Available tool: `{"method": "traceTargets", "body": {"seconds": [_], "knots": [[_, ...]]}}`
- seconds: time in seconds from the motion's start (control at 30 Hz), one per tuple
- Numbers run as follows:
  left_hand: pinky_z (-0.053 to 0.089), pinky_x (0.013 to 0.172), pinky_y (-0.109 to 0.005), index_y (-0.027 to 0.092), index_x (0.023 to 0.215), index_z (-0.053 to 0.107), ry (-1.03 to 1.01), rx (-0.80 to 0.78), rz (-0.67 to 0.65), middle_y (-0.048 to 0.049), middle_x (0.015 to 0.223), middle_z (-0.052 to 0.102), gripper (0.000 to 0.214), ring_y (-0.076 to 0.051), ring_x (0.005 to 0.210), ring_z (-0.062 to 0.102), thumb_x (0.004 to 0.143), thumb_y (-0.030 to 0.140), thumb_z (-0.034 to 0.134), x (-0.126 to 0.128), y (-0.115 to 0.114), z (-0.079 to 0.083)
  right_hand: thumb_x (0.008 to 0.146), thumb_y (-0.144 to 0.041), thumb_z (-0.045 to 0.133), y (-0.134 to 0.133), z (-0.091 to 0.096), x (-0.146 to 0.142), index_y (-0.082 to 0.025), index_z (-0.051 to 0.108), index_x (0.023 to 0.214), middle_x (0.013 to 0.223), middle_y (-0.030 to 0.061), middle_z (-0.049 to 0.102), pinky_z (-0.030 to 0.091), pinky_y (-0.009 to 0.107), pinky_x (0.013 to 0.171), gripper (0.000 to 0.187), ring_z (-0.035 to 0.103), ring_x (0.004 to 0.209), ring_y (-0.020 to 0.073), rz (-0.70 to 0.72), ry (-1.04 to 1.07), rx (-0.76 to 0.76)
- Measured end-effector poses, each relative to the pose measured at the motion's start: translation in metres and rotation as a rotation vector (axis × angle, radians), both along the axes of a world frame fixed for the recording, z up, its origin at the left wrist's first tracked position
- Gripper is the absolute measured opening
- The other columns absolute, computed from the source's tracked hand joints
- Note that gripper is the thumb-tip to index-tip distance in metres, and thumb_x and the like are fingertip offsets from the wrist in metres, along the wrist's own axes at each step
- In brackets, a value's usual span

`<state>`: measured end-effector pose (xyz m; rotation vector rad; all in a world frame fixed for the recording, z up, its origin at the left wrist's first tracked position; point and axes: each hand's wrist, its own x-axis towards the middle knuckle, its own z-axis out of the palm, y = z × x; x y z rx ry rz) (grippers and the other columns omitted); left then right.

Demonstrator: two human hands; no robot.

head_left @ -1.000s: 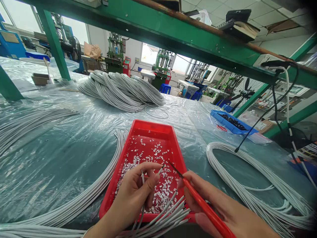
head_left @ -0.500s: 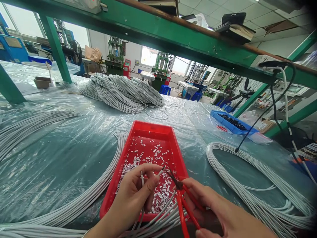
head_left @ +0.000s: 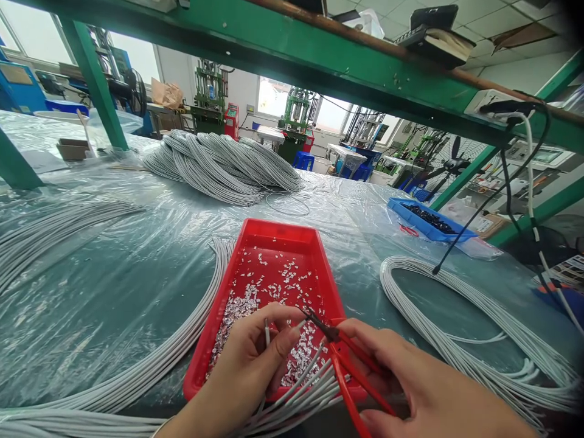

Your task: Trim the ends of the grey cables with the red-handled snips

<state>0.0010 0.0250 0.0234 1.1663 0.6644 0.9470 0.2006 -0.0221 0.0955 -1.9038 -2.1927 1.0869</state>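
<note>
Over a red tray [head_left: 285, 234], my left hand [head_left: 255, 359] pinches the end of a grey cable [head_left: 302, 324] between thumb and forefinger. A second cable end [head_left: 267, 333] pokes up between its fingers. My right hand [head_left: 387, 371] is wrapped around red-handled scissors [head_left: 340, 356], whose dark blades reach the tip of the pinched cable. Whether the blades are fully closed on it is hard to make out. Small silvery scraps [head_left: 241, 304] are scattered in the tray. Below my hands, a bundle of grey cable ends [head_left: 314, 389] crosses the tray's near edge.
A coiled cable bundle [head_left: 410, 304] lies at right, and a large cable heap [head_left: 219, 167] at the back. A blue tray [head_left: 463, 236] of black parts stands back right. A green shelf beam [head_left: 292, 58] spans overhead, with a black cord [head_left: 474, 225] hanging down.
The scissors have moved slightly left, bringing their blades from just beside the cable tip to meeting it. My left hand keeps its pinch, and the view has shifted a little.
</note>
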Motion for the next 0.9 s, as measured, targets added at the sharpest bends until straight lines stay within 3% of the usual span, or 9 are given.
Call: {"method": "traceTargets", "body": {"seconds": [0.1,0.3,0.43,0.57,0.67,0.8,0.9], "knots": [[0.021,0.035,-0.018,0.018,0.094,0.055,0.011,-0.003,-0.028,0.0082,0.042,0.037,0.018,-0.008,0.035,0.031,0.087,0.035,0.053,0.000,0.001,-0.001,0.070,-0.040,0.056,0.000,0.000,0.003,-0.018,0.035,0.132,0.119,0.0149,0.044,0.046,0.038,0.083,0.070,0.049,0.102,0.0259,0.019,-0.039,-0.040],[0.022,0.037,-0.018,0.018,0.093,0.055,0.038,0.000,-0.024,0.0078,0.045,0.037,0.018,-0.008,0.038,0.030,0.086,0.035,0.053,0.000,0.000,0.001,0.083,-0.032,0.045,0.001,0.001,0.005,-0.022,0.041,0.123,0.098,0.0058,0.053,0.044,0.028,0.079,0.041,0.052,0.089,0.0156,0.093,0.034,-0.020],[0.021,0.035,-0.017,0.020,0.094,0.056,-0.008,0.024,-0.031,0.0082,0.046,0.035,0.015,-0.008,0.037,0.029,0.087,0.033,0.054,0.002,0.002,-0.003,0.086,-0.037,0.042,0.003,0.005,0.005,-0.025,0.037,0.127,0.091,0.0052,0.053,0.042,0.031,0.075,0.043,0.051,0.082,0.0162,0.083,-0.062,-0.073],[0.021,0.034,-0.016,0.019,0.097,0.058,-0.007,0.013,-0.029,0.0082,0.044,0.036,0.019,-0.007,0.036,0.030,0.087,0.034,0.055,0.001,0.004,-0.007,0.090,-0.037,0.033,0.007,0.004,0.009,-0.022,0.043,0.122,0.090,0.0074,0.054,0.042,0.032,0.074,0.037,0.052,0.084,0.0173,0.119,0.000,-0.028],[0.023,0.034,-0.015,0.017,0.097,0.059,-0.058,-0.080,-0.036,0.0070,0.047,0.042,0.021,-0.005,0.034,0.034,0.085,0.034,0.058,0.001,0.005,-0.007,0.086,-0.041,0.042,0.008,0.002,0.013,-0.018,0.042,0.122,0.089,0.0078,0.057,0.043,0.031,0.074,0.043,0.053,0.084,0.0187,0.055,0.060,-0.063],[0.023,0.034,-0.012,0.017,0.095,0.061,-0.197,-0.197,-0.072,0.0032,0.062,0.053,0.018,-0.002,0.034,0.043,0.083,0.030,0.063,0.003,0.004,-0.005,0.076,-0.044,0.052,0.005,-0.001,0.015,-0.013,0.044,0.120,0.110,0.0152,0.052,0.044,0.036,0.081,0.054,0.053,0.094,0.0237,-0.034,0.126,0.015],[0.025,0.035,-0.013,0.016,0.097,0.059,-0.188,-0.196,-0.100,0.0043,0.055,0.052,0.018,-0.003,0.034,0.045,0.085,0.031,0.059,0.005,0.003,-0.006,0.075,-0.044,0.052,0.004,-0.001,0.013,-0.015,0.040,0.127,0.122,0.0168,0.045,0.042,0.042,0.087,0.061,0.050,0.105,0.0279,-0.007,0.053,0.004]]}}
